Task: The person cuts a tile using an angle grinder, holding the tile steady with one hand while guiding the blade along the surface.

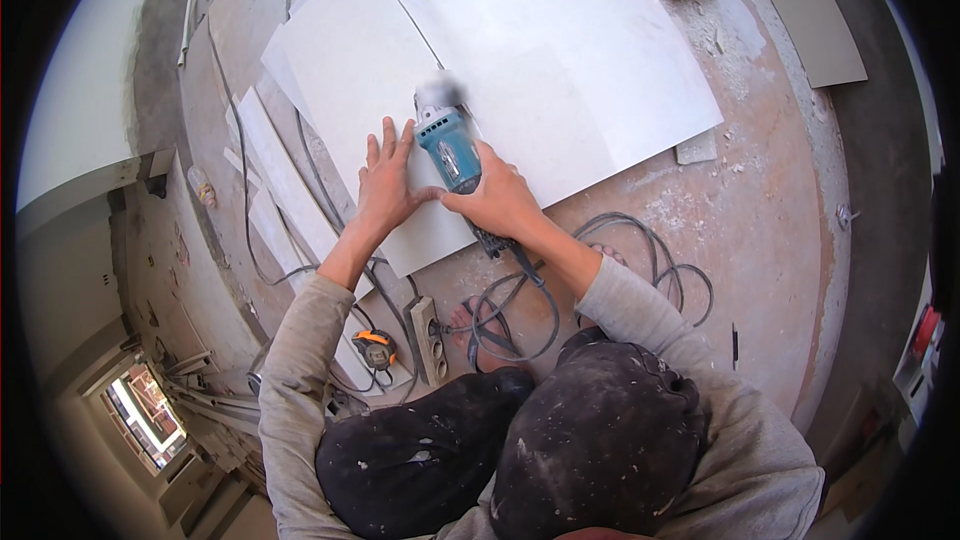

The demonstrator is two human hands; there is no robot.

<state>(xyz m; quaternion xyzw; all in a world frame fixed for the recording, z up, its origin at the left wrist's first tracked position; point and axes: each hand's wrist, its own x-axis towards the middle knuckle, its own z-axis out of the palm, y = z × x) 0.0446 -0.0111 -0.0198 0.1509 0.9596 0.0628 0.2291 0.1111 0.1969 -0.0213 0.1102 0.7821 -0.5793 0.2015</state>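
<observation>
A blue angle grinder (452, 152) rests over a large white tile (590, 70), its head and disc smeared by motion or dust. My right hand (497, 195) is wrapped round the rear of the grinder's body. Fingers spread, my left hand (388, 178) lies on the tile just left of the tool, its thumb reaching toward my right hand. A dark straight line (403, 8) runs along the tile from the grinder's head to the far edge. From the back of the tool a black cord (526, 265) drops past the tile's near edge.
Loops of cord (690, 270) lie on the dusty floor near my feet. An orange and black tape measure (374, 348) sits left of a power strip (430, 342). Narrow white strips (285, 175) lie left of the tile, and another board (805, 15) stands at far right.
</observation>
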